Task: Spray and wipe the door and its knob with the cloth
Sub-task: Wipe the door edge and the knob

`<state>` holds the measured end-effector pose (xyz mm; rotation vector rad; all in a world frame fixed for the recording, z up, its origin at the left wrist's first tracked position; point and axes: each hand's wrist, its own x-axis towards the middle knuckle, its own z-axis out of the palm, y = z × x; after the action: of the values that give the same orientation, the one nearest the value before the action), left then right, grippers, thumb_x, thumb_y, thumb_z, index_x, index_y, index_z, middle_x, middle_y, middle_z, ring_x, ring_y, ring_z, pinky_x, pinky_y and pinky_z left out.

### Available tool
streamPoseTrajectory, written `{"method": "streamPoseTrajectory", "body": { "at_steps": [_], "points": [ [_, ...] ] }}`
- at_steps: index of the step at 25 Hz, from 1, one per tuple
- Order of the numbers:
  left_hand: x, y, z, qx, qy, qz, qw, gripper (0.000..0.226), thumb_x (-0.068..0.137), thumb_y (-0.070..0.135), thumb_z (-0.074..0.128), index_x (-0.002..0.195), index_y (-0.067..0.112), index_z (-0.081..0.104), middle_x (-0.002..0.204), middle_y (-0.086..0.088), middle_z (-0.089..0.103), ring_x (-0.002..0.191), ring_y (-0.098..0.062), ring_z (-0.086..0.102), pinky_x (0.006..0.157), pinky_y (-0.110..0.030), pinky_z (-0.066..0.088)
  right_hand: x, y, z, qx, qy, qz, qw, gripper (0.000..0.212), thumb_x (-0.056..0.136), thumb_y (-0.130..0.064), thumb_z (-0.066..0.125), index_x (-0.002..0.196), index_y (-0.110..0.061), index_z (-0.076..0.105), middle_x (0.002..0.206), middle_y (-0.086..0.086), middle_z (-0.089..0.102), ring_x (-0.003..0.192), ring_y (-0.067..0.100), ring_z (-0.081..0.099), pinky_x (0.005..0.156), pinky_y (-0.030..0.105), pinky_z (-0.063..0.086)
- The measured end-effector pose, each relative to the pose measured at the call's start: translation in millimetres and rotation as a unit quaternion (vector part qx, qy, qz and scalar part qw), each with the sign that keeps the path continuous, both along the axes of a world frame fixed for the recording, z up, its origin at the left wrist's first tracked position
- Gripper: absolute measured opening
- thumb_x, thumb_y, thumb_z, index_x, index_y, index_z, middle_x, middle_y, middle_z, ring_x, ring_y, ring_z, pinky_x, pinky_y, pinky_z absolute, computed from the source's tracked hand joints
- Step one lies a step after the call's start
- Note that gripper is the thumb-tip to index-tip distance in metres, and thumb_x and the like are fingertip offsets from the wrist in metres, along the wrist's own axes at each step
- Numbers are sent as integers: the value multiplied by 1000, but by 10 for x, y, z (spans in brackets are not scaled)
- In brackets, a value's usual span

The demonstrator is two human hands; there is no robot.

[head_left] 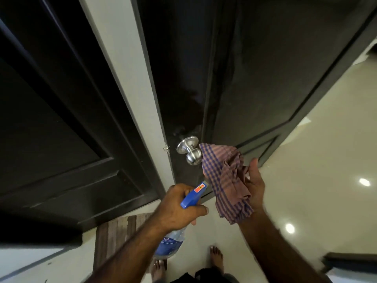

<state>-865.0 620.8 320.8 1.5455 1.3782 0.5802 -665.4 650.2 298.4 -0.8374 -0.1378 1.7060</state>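
Item: round brushed-steel door knob point(190, 153) on its circular steel rose, mounted on the dark brown panelled wooden door point(255, 74) close to the door's latch edge, low on the leaf. We noted that its stem stuck straight out from the door face toward us, so the ball end was the part nearest the hands. A wet-looking patch and pale flecks lay on the door just above the rose.

Adjoining: purple-and-brown checked cotton cloth point(224, 178), bunched, its upper corner touching or just beside the right side of the ball; we could not tell which. The right hand point(254, 184) held it from behind, thumb up, fingers mostly hidden under the folds, apparently grasping the cloth. From that hand the knob lay up and to the left, near.

Below: clear plastic spray bottle with blue trigger head point(192, 196), nozzle aimed up toward the knob, clenched at the neck by the left hand point(179, 209). We judged the right hand the nearer, and the wipe would need the cloth carried leftward around the ball.

Surround: pale wall strip point(126, 78) at the latch edge, glossy cream tiled floor point(326, 160), striped brown mat point(118, 231), bare feet.
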Motion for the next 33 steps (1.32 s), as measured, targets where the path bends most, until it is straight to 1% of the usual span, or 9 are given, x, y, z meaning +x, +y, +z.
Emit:
{"method": "streamPoseTrajectory", "body": {
  "at_steps": [3, 4, 6, 9, 12, 18, 24, 29, 33],
  "points": [
    [-256, 8, -56, 3, -27, -93, 995, 32, 84, 28, 85, 67, 12, 65, 61, -5, 71, 54, -17, 68, 63, -33, 58, -285, -264, 79, 37, -45, -41, 997, 97, 80, -82, 71, 149, -15, 62, 151, 14, 64, 138, 35, 62, 116, 48, 50],
    [-341, -6, -71, 9, -43, -125, 991, 30, 85, 34, 85, 71, 16, 66, 65, -5, 71, 57, -18, 70, 63, -33, 60, -371, -349, 89, 33, -43, -59, 997, 97, 76, -82, 75, 146, -14, 67, 150, 14, 65, 138, 34, 63, 114, 47, 52],
    [-524, -75, -101, 13, -51, -164, 985, 30, 85, 39, 84, 74, 18, 66, 68, -6, 70, 59, -20, 71, 64, -40, 63, -606, -528, 74, 21, -23, -92, 995, 81, 87, -79, 62, 133, -13, 75, 138, 11, 72, 127, 30, 71, 103, 42, 61],
    [-672, -219, -54, -7, -43, -161, 986, 29, 81, 32, 85, 70, 15, 64, 65, -10, 68, 58, -25, 71, 64, -49, 63, -881, -738, 106, 6, 6, -113, 994, 90, 92, -81, 61, 149, -11, 62, 148, 13, 66, 136, 32, 65, 113, 44, 55],
    [-778, -179, -51, -26, -90, -165, 982, 23, 83, 27, 88, 75, 18, 68, 68, -3, 68, 59, -22, 70, 59, -37, 62, -1045, -763, 157, -11, 19, -127, 992, 100, 86, -82, 68, 155, -11, 55, 157, 17, 57, 145, 37, 56, 126, 50, 40],
    [-877, -188, -94, -13, -69, -129, 989, 29, 73, 34, 81, 77, 10, 66, 68, -9, 65, 55, -16, 66, 62, -35, 61, -1210, -753, 248, -44, 16, -195, 980, 81, 94, -72, 52, 144, -9, 63, 140, 15, 71, 134, 35, 65, 104, 49, 56],
    [-838, -78, 20, -17, -62, -101, 993, 30, 85, 22, 86, 73, 10, 62, 59, -7, 64, 51, -10, 63, 58, -22, 56, -1166, -675, 327, -54, 5, -220, 974, 70, 100, -70, 49, 134, -10, 66, 136, 14, 74, 124, 34, 73, 101, 43, 59],
    [-702, 209, 36, 0, -142, -64, 988, 30, 89, 19, 82, 72, 2, 64, 57, -14, 61, 52, -25, 60, 62, -34, 54, -741, -481, 308, -16, 33, -229, 973, 78, 95, -66, 57, 146, -6, 61, 143, 14, 70, 137, 33, 63, 119, 45, 45],
    [-581, 364, -24, 12, -154, -44, 987, 31, 88, 22, 82, 74, 1, 63, 59, -18, 60, 52, -31, 61, 62, -45, 59, -145, -309, 246, 7, 28, -230, 973, 81, 89, -68, 64, 146, -9, 67, 150, 9, 65, 141, 29, 61, 123, 43, 42]
  ]
}}
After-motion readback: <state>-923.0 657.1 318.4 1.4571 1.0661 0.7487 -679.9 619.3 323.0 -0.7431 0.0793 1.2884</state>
